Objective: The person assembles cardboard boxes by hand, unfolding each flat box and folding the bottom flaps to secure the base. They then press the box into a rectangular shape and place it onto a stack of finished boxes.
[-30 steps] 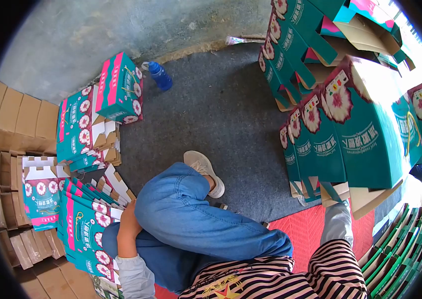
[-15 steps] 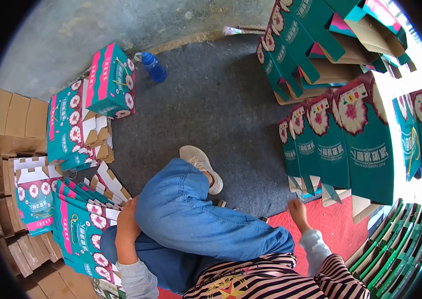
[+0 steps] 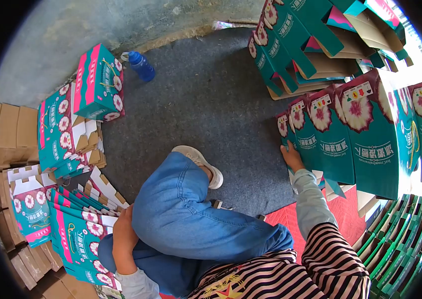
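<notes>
My right hand (image 3: 292, 157) reaches forward with fingers extended, touching the lower part of the nearest-left box (image 3: 284, 130) in a row of standing teal gift boxes (image 3: 338, 149) with fruit-slice prints. My left hand (image 3: 125, 234) rests beside my bent knee, its fingers hidden behind the denim. Close by it lies a fanned stack of flattened teal cartons (image 3: 74, 239) with pink bands and rope handles.
More teal boxes with open flaps (image 3: 315, 45) lie stacked at upper right. Folded green-edged cartons (image 3: 395, 244) stand at lower right. An assembled box (image 3: 98, 84) sits on cartons at left, near a blue bottle (image 3: 142, 66). Brown cartons (image 3: 14, 127) line the left wall. Dark matting (image 3: 196, 99) covers the floor.
My right hand has moved forward from above the red mat to the row of standing boxes. The view has shifted slightly; my left hand stays by the knee.
</notes>
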Available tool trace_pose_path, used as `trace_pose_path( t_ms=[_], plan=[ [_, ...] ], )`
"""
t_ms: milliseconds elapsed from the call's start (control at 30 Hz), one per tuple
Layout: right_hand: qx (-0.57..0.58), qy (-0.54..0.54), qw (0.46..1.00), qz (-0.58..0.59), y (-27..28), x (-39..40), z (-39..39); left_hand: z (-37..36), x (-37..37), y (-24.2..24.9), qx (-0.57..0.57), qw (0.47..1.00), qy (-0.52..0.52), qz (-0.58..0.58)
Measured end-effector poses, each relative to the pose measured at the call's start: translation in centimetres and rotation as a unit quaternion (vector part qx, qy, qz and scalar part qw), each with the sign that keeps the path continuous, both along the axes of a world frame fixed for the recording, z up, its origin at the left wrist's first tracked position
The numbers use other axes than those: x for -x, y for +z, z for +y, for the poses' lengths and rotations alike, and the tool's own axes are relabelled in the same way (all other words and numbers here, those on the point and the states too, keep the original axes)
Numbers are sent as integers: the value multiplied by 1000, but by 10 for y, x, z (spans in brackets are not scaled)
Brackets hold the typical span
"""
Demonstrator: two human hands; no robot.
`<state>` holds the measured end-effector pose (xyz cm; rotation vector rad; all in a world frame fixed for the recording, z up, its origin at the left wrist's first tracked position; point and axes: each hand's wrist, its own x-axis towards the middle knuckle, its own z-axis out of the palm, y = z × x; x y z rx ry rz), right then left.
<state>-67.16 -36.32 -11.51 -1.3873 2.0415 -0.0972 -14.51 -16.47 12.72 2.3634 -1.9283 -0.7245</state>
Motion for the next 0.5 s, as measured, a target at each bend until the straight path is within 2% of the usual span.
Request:
trace_pose_path(
  t_ms=[200,300,500],
  plan=[
    [6,-31,999,5,-2,7,-3,-6,3,-7,-2,1000,-5,7],
    [46,-36,998,5,-17,23,-9,-7,3,-12,2,1000,-7,10],
    [60,-18,997,39,-23,57,-26,3,-1,-25,1,1000,-18,-13]
  ],
)
